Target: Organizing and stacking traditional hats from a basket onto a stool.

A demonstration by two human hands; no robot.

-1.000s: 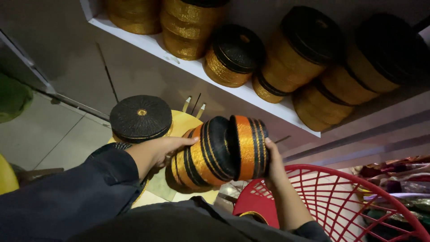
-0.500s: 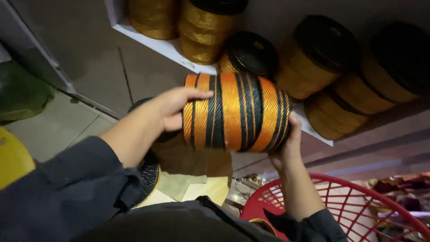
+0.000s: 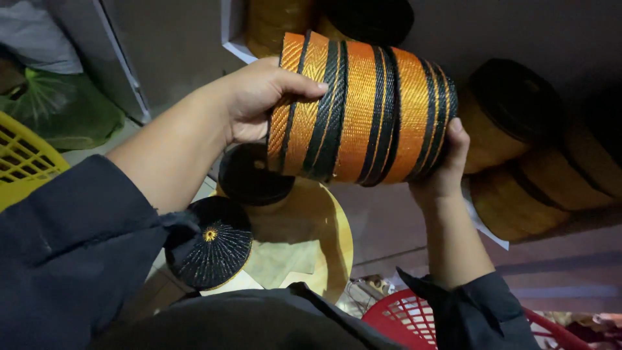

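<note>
A stack of round orange-and-black striped woven caps (image 3: 363,107) lies sideways between both hands, raised toward a shelf. My left hand (image 3: 259,97) grips its left end, thumb across the front. My right hand (image 3: 444,162) cups the right end from below. Both wrists come out of dark sleeves. The stack hides part of the white shelf edge (image 3: 230,35) behind it.
More gold-and-black caps (image 3: 512,123) lie on the shelf at right. Below, a black cap with a gold centre (image 3: 210,243) and another black cap (image 3: 253,178) rest on a round yellow stool (image 3: 324,240). A red basket (image 3: 395,317) is bottom right, a yellow basket (image 3: 23,162) at left.
Both hands have lifted the striped stack up and closer to the shelf, and it now fills more of the view. The grip on both ends is unchanged.
</note>
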